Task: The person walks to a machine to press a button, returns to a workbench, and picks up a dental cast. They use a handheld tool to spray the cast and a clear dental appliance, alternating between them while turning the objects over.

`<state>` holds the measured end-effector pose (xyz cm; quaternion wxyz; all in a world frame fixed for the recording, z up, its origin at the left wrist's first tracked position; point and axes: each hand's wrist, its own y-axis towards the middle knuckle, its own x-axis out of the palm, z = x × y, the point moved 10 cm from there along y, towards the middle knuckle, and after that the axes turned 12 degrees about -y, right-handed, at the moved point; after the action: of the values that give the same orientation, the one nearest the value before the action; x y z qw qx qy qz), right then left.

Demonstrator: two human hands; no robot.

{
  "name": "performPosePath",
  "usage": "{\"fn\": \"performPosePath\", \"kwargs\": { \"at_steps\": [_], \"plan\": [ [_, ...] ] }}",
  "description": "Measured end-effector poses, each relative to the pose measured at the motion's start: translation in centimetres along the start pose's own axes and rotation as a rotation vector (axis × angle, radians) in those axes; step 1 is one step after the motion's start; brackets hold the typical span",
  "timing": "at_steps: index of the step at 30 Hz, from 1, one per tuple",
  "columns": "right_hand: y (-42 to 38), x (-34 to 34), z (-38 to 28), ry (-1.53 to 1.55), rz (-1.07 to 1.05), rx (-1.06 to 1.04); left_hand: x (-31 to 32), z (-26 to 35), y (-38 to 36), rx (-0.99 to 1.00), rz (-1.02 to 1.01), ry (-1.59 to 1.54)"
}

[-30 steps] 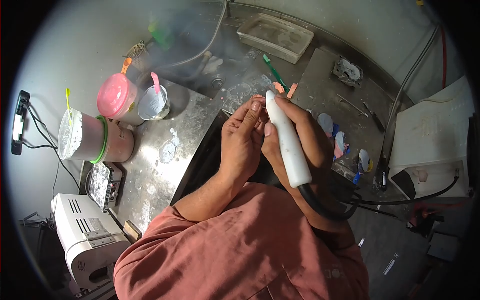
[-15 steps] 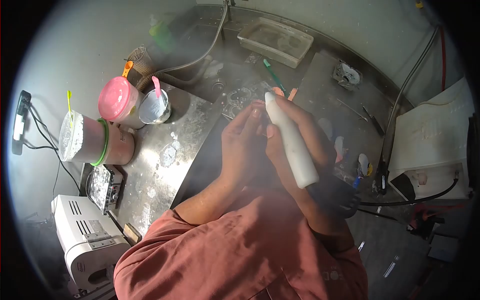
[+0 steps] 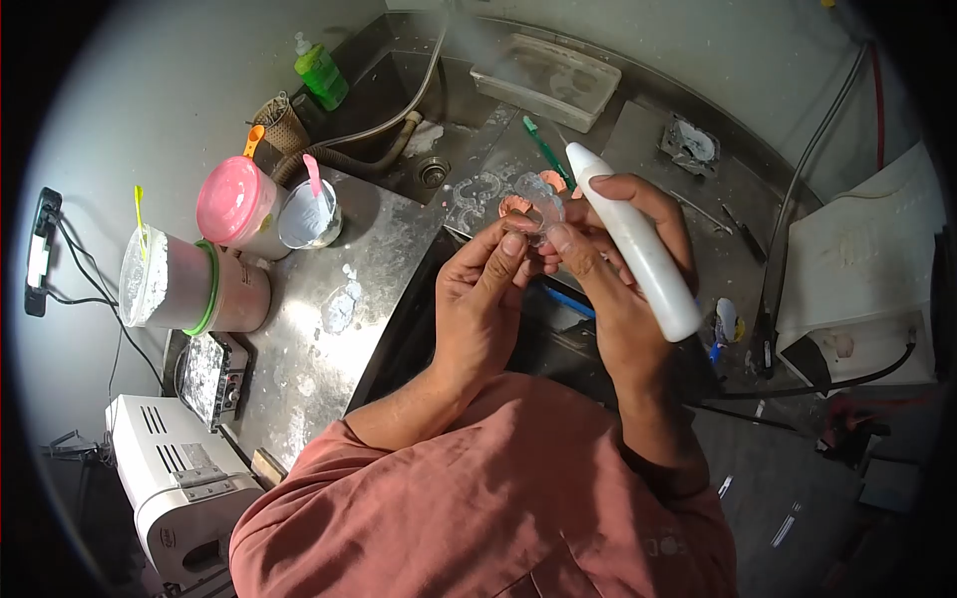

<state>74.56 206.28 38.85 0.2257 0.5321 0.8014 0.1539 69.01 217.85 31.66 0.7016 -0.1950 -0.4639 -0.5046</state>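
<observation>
My left hand (image 3: 478, 299) pinches one side of a small clear plastic piece (image 3: 546, 207) with a pinkish part near the fingertips. My right hand (image 3: 628, 289) touches the other side of the piece with thumb and fingertips. That same hand also holds a white handheld tool (image 3: 638, 249), tilted with its narrow metal tip pointing up and left, away from the piece. Just beyond the hands lie small orange-pink pieces (image 3: 552, 180) and a green brush (image 3: 545, 149).
Tubs of powder (image 3: 164, 279) and a bowl (image 3: 309, 214) stand on the left. A sink with a drain (image 3: 433, 171), a shallow tray (image 3: 548, 82) and a green bottle (image 3: 321, 76) are at the back. A white machine (image 3: 179, 488) sits lower left.
The white tool has moved right and its tip now stands away from the held piece. My right fingers have come onto the clear piece, and the haze over the scene has thinned.
</observation>
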Motion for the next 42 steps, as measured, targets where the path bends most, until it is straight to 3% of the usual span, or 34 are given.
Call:
{"fn": "performPosePath", "kwargs": {
  "at_steps": [9, 16, 25, 28, 30, 32, 37, 42],
  "plan": [
    [0.0, -0.6, -1.4, 0.085, 0.051, -0.086, 1.5, 1.5, -0.7, 0.123, -0.051, 0.135],
    [0.1, -0.8, -1.6, 0.114, 0.115, -0.095, 1.2, 1.0, -0.4, 0.051, -0.089, 0.021],
    [0.3, 0.8, 4.1, 0.293, 0.101, 0.207, -0.3, -0.6, -0.4, -0.018, -0.048, 0.352],
    [0.2, 0.4, 6.0, 0.108, 0.155, 0.274, -2.7, -0.7, 0.4, 0.063, 0.065, 0.554],
    [-0.4, -0.2, 6.6, 0.036, 0.16, 0.257, -4.4, -0.7, 0.9, 0.114, 0.107, 0.678],
    [-0.9, -0.2, 3.9, -0.347, 0.135, -0.097, -5.4, -0.5, 0.9, 0.155, 0.154, 0.801],
    [-2.1, 2.1, 1.9, -0.367, 0.049, -0.23, -5.8, 0.5, 0.9, 0.203, 0.248, 0.994],
    [-1.8, 2.9, 1.2, -0.447, 0.01, -0.299, -7.3, -0.6, 1.2, 0.153, 0.249, 0.897]
  ]
}}
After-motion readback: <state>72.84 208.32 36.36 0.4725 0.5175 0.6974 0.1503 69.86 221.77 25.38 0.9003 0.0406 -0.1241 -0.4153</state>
